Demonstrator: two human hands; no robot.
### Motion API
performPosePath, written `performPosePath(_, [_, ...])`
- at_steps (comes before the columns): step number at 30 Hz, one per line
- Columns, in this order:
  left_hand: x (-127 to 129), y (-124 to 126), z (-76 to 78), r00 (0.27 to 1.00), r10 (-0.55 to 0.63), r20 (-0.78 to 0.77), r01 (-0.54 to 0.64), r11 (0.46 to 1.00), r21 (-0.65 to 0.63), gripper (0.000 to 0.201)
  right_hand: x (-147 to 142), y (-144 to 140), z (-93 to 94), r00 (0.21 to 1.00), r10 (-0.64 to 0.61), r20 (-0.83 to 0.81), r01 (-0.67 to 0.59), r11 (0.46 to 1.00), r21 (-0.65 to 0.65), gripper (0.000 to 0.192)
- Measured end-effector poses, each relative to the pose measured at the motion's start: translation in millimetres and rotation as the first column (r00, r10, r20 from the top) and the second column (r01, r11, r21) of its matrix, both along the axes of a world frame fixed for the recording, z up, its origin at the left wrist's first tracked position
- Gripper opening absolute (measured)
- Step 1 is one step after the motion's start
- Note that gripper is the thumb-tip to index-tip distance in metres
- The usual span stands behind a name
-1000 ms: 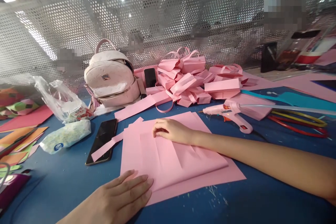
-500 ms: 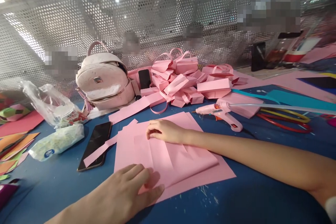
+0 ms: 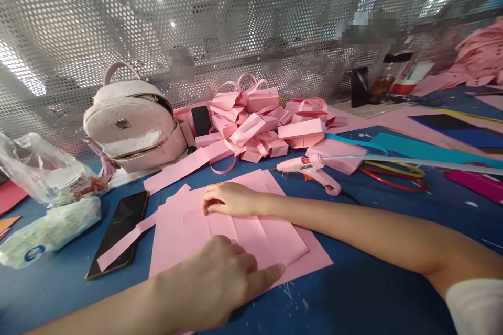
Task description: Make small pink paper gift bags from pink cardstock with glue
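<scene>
A folded sheet of pink paper [image 3: 239, 226] lies on top of other pink sheets [image 3: 314, 256], with several parallel creases across it. My right hand [image 3: 230, 200] rests on its upper part, fingers curled down and pressing it against the stack. Along the near edge is my left hand [image 3: 216, 280], back up. One digit stretches right over the paper's lower edge; the other fingers are bent and partly hidden behind the knuckles. A narrow pink strip [image 3: 128, 243] lies across a dark phone [image 3: 121, 225] left of the sheets.
A pink glue gun [image 3: 308, 170] lies at right with its long glue stick. Behind are folded pink paper pieces [image 3: 251, 125], a pale backpack [image 3: 133, 120] and a perforated metal screen [image 3: 236, 10]. A plastic bag [image 3: 35, 167] and a tissue pack [image 3: 51, 233] sit at left.
My left hand has moved right along the near edge of the paper, its fingers bending more. My right hand stays on the sheet. The view has turned slightly right.
</scene>
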State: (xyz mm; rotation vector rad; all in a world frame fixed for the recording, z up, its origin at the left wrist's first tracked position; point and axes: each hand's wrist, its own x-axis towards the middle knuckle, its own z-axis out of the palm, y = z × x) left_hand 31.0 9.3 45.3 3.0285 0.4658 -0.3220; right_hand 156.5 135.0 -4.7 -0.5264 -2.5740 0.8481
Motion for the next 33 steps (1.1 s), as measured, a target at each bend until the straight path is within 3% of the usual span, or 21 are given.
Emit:
performPosePath(5, [20, 8, 0.0, 1.0, -0.011, -0.026, 0.013, 0.999, 0.044, 0.083, 1, -2, 2.5, 1.0, -0.012, 0.013, 0.012, 1.0, 0.007, 0.02])
performPosePath(17, [51, 19, -6.1, 0.997, -0.069, 0.04, 0.065, 0.994, 0.084, 0.079, 0, -1, -0.2, 0.999, -0.034, 0.025, 0.033, 0.999, 0.018, 0.016])
performPosePath(24, [24, 3, -29.1, 0.993, -0.024, 0.119, 0.012, 0.995, 0.102, 0.069, -1, -4, 4.0, 0.998, -0.048, 0.035, 0.048, 0.999, 0.011, 0.02])
performPosePath(29, [-2, -16, -21.9, 0.985, 0.048, 0.165, -0.057, 0.997, 0.052, 0.079, -1, -7, 7.5, 0.997, -0.059, 0.048, 0.059, 0.998, -0.001, 0.019])
performPosePath(33, [-19, -26, -19.9, 0.951, 0.122, 0.285, -0.153, 0.984, 0.087, 0.05, -2, -8, 7.7, 0.996, -0.07, 0.052, 0.07, 0.998, -0.002, 0.021])
